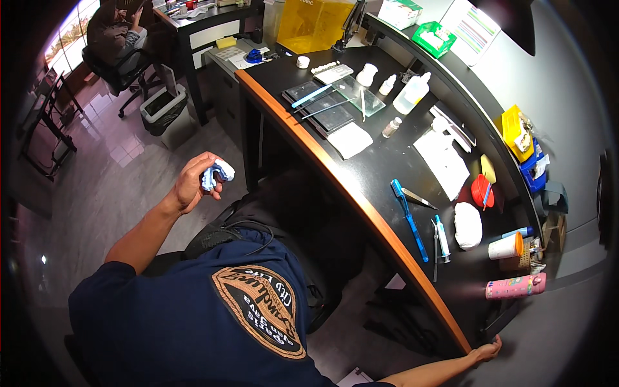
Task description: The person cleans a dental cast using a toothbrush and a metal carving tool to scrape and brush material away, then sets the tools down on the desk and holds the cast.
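Note:
My left hand (194, 182) is raised over the floor, left of the workbench. Its fingers close around a small blue and white dental mould (216, 175) with a curved arch shape. Far off to the lower right, my right hand (487, 351) is beside the bench's near right corner. Its fingers are loosely curled and apart, with nothing visible in them. A blue toothbrush (410, 219), a tweezers-like tool (419, 198), a syringe (442, 238) and a thin metal instrument (435, 251) lie on the black bench between the hands.
The bench (387, 169) has a wooden front edge. A glass slab (359, 95), bottles (411, 94), a white lump (468, 226), a red bowl (481, 191) and a pink flask (515, 286) stand on it. A bin (164, 109) and a seated person (119, 35) are at left.

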`<state>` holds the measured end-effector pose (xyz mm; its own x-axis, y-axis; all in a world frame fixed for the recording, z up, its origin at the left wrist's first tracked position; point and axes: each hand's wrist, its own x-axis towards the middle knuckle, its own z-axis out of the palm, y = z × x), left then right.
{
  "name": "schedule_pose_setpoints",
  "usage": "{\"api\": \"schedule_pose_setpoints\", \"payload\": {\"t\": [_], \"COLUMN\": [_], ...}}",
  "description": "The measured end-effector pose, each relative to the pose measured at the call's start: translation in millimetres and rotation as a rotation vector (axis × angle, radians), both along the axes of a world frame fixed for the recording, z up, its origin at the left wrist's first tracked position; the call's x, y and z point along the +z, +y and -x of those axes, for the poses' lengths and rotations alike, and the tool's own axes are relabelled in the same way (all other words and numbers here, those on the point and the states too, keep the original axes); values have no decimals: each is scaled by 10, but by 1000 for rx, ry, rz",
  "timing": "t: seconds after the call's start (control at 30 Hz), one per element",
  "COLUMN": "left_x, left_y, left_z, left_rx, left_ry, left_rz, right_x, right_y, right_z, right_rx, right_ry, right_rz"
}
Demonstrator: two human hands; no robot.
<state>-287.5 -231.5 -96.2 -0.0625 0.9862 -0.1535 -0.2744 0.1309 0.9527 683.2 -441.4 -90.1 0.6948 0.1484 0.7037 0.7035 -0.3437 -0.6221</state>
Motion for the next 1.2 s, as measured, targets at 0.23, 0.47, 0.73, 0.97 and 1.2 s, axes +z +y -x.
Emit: {"api": "schedule_pose_setpoints", "payload": {"t": [0.23,0.47,0.73,0.97,1.2], "left_x": [3,12,17,23,0], "left_y": [-7,-32,-8,-33,29], "left_z": [3,8,-4,-2,-37], "left_rx": [-4,6,0,8,-5], "left_ry": [-3,9,5,3,-13], "left_rz": [-2,1,-1,-7,2], "right_x": [76,184,109,11,132], "right_y": [38,184,61,179,186], "right_z": [144,489,143,-42,-149], "right_rx": [90,96,148,195,188], "right_ry": [-70,-228,-195,-69,-130], "right_rz": [71,207,147,10,154]}}
